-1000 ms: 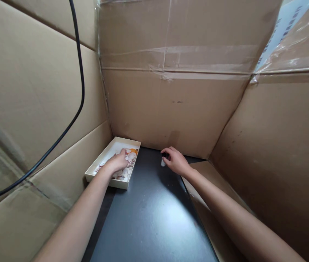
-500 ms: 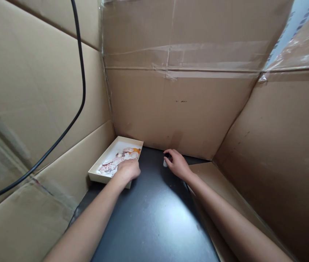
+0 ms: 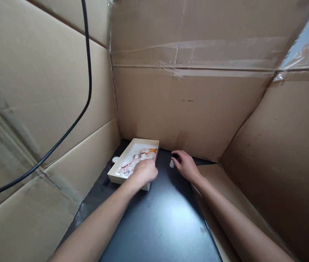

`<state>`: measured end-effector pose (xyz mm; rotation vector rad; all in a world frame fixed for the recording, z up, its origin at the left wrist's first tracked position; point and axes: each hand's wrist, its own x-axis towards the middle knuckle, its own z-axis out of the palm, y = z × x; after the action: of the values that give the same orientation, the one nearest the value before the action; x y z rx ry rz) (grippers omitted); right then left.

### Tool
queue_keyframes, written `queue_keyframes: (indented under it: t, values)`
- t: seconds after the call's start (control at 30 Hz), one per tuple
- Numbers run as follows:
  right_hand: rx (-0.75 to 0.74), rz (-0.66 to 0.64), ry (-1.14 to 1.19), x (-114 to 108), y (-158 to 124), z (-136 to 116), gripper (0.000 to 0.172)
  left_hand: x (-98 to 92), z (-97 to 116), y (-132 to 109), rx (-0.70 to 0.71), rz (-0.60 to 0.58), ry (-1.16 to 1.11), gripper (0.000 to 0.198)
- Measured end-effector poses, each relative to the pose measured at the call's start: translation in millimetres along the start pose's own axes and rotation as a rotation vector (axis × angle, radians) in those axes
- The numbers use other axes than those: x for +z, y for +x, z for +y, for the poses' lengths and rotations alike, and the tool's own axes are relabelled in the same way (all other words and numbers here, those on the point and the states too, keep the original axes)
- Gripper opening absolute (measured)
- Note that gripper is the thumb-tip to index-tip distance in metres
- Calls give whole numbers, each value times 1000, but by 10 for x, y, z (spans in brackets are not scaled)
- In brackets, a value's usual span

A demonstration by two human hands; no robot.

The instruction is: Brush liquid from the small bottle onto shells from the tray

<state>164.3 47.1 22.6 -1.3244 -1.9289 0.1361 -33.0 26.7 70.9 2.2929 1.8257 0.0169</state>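
A shallow cream tray holding several pale pink and white shells and an orange piece stands on a black table near the back cardboard wall. My left hand is closed in a loose fist over the tray's near right corner; what its fingers hold is hidden. My right hand rests on the table just right of the tray, its fingers curled round a small white and black object.
Cardboard walls close in the table on the left, back and right. A black cable hangs across the left wall. A small round pale object lies on the table left of the tray.
My left hand has come out of the shells in the tray and drawn back to its near right corner. The right hand has stayed on the small object. The view has shifted.
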Motion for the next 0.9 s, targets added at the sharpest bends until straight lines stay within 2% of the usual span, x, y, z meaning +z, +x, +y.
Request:
queue_keyframes:
  t: [0.3,0.57,0.7,0.83,0.9]
  values:
    - [13,7,22,6,-29,29,20,54,19,6,-24,-79,-19,41]
    - [38,51,102,27,-55,56,20,55,-13,48,10,-58,-48,41]
    - [35,54,122,34,-54,53,20,31,-30,77,58,8,-11,40]
    - [40,54,124,31,-57,25,19,-32,-83,192,98,129,32,36]
    - [45,47,132,29,-60,15,19,-79,-104,259,97,151,51,37]
